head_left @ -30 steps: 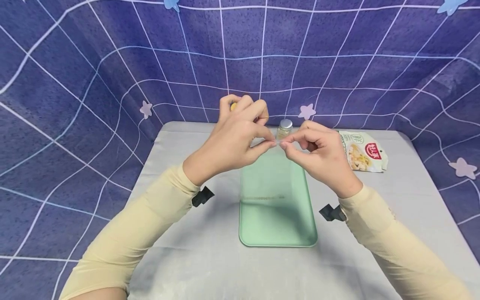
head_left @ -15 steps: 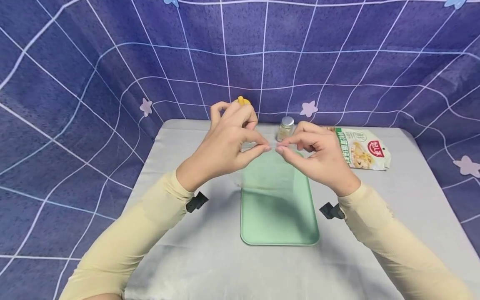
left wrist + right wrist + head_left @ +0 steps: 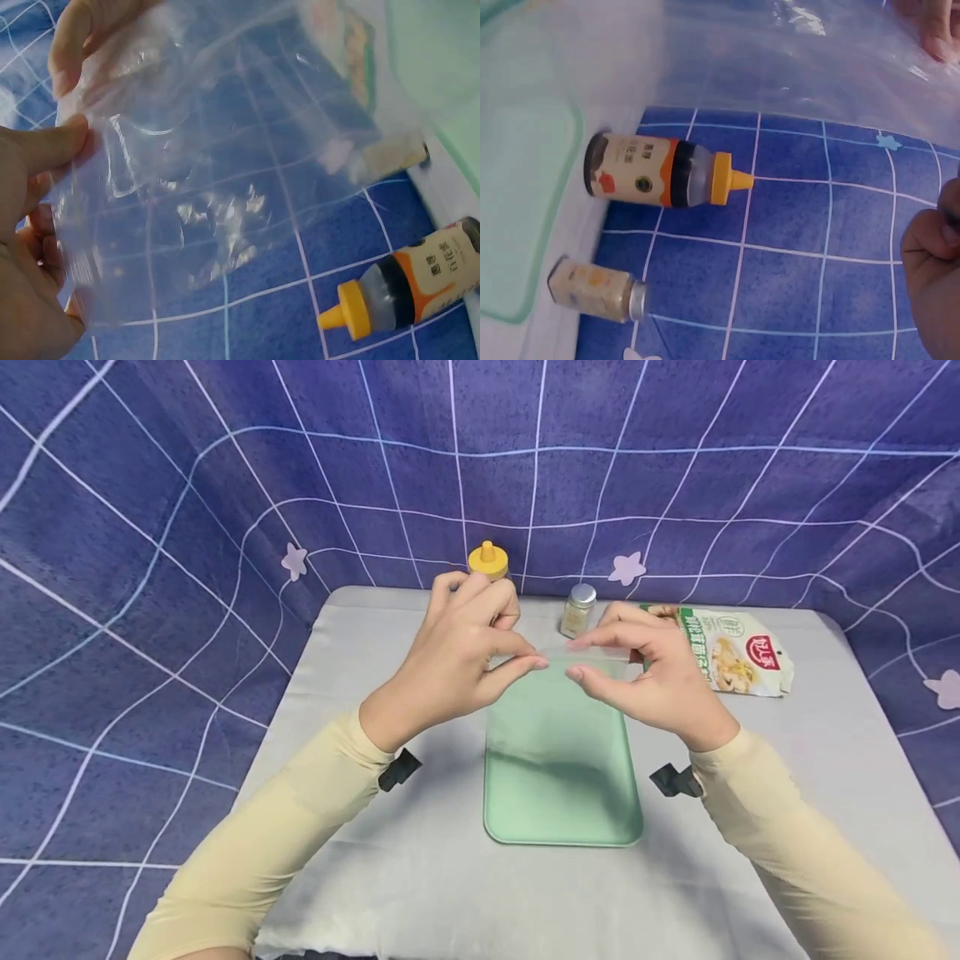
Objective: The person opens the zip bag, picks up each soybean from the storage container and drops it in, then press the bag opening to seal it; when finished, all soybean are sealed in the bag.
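A clear plastic bag [image 3: 210, 150] hangs between the two hands, above the green tray [image 3: 562, 810]. My left hand [image 3: 457, 656] pinches its top edge between thumb and forefinger. On the other side my right hand [image 3: 645, 668] is at the bag's upper edge, its thumb and forefinger spread apart with a gap between them. Whether its other fingers touch the film is hidden. In the right wrist view the bag [image 3: 780, 60] fills the top, and only part of the right hand [image 3: 937, 277] shows at the lower right.
Behind the hands stand a squeeze bottle [image 3: 652, 172] with a yellow nozzle cap and a small jar [image 3: 577, 610] with a silver lid. A printed food pouch [image 3: 731, 652] lies at the right. Patterned blue cloth [image 3: 495, 468] rises behind the pale table [image 3: 420, 877].
My right thumb and forefinger have parted from their pinch on the bag edge. The left hand keeps its pinch. More of the bottle's yellow cap shows behind the left hand.
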The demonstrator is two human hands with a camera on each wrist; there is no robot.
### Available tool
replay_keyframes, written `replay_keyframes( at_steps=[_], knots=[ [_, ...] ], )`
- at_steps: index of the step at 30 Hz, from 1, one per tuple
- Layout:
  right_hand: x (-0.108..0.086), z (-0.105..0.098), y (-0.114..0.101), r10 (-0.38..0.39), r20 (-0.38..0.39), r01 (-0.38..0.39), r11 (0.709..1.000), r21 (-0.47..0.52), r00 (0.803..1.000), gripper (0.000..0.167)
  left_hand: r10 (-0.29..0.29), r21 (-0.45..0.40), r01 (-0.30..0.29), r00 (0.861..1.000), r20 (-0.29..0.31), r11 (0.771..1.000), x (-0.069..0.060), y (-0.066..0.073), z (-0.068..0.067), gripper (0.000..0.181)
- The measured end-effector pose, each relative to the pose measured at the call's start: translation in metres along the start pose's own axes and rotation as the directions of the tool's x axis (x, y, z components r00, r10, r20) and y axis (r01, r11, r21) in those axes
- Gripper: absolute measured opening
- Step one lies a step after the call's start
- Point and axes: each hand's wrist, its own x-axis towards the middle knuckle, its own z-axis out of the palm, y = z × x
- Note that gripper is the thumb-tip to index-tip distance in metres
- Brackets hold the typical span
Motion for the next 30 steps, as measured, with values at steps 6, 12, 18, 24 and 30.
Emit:
replay_keyframes(
  at_steps=[6,12,18,24,30],
  knots=[
    [0.003,0.004,0.001,-0.019,0.034,0.019,1.000,-0.023,0.999,0.009,-0.039,-0.047,0.040,0.999,0.020,0.998,-0.003,0.002,0.001,0.014],
    [-0.009,0.001,0.021,-0.019,0.011,0.019,0.998,-0.052,1.000,0.011,-0.055,-0.080,0.059,0.998,0.044,0.995,-0.007,0.002,0.000,0.015],
    [-0.012,0.001,0.020,-0.069,-0.024,0.067,0.996,-0.055,0.997,0.021,0.009,-0.081,-0.011,1.000,-0.018,0.997,-0.008,0.003,0.001,0.014],
    [-0.012,-0.001,0.000,-0.013,-0.077,0.009,0.998,-0.060,0.997,0.002,-0.058,-0.072,0.058,0.998,0.003,0.996,-0.014,0.000,0.002,0.016],
    [-0.012,-0.006,-0.012,0.015,-0.080,-0.021,0.997,-0.074,0.997,0.015,-0.027,-0.086,0.027,1.000,-0.004,0.996,-0.023,-0.002,-0.001,0.012]
  ],
)
